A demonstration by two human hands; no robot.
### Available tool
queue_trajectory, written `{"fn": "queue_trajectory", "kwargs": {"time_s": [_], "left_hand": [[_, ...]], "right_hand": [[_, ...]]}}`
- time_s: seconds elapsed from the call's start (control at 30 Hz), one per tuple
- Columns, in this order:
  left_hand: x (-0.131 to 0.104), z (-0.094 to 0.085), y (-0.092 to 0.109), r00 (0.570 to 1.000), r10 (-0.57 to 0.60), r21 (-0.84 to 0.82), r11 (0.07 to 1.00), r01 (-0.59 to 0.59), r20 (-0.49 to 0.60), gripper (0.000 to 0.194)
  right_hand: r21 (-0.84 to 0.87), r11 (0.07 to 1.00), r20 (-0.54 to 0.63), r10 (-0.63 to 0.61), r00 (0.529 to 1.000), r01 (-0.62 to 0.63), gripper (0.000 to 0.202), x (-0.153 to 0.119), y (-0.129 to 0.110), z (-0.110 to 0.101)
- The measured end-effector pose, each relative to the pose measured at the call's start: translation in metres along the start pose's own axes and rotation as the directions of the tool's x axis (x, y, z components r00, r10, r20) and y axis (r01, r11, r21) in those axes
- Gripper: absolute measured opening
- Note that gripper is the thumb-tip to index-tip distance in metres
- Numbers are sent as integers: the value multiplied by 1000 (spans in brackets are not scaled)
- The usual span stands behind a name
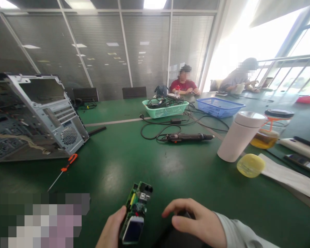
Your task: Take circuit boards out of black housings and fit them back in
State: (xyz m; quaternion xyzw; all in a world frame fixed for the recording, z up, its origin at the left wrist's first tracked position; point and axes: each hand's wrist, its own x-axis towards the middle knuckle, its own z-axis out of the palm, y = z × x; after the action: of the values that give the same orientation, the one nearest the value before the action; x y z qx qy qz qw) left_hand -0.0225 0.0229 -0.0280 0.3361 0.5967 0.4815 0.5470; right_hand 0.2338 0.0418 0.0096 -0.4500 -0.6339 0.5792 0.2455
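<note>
My left hand (112, 227) holds a green circuit board assembly (136, 210) by its left side, near the bottom centre. A small screen and a metal connector show on the board. To the right of it, my right hand (197, 218) hovers at or rests on a dark object (182, 234), with thumb and forefinger apart; whether they touch it is unclear. That object is blurred and partly out of frame. An orange-handled screwdriver (64, 169) lies at the left, in front of an opened metal computer case (59, 120).
Across the table (105, 137) lie a black electric screwdriver (188, 137) with its cable, a green basket (165, 111) of cables and a blue basket (217, 107). A pale tumbler (237, 137), a jar (268, 132) and a yellow item (251, 165) stand right. Two people sit behind.
</note>
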Motion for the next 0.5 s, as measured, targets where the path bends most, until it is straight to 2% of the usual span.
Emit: {"fn": "queue_trajectory", "kwargs": {"time_s": [0.07,0.13,0.23,0.33,0.43,0.5], "left_hand": [[-1,7,9,994,-73,-98,992,82,86,38],[-3,15,19,987,-63,-212,973,94,146,40],[-5,20,28,977,-74,-265,956,127,201,43],[-4,18,28,969,-88,-252,956,147,231,46],[-1,15,22,969,-88,-251,957,146,229,50],[1,15,18,971,-90,-234,962,143,223,53]], "right_hand": [[159,981,110,96,989,-113,71,8,4,-4],[340,909,226,170,959,-241,83,16,9,-6],[506,794,303,201,931,-336,79,20,12,-6],[568,695,431,205,879,-441,59,16,10,-8],[549,613,583,207,786,-568,69,13,8,-11],[522,594,618,232,751,-612,75,14,9,-9]]}}
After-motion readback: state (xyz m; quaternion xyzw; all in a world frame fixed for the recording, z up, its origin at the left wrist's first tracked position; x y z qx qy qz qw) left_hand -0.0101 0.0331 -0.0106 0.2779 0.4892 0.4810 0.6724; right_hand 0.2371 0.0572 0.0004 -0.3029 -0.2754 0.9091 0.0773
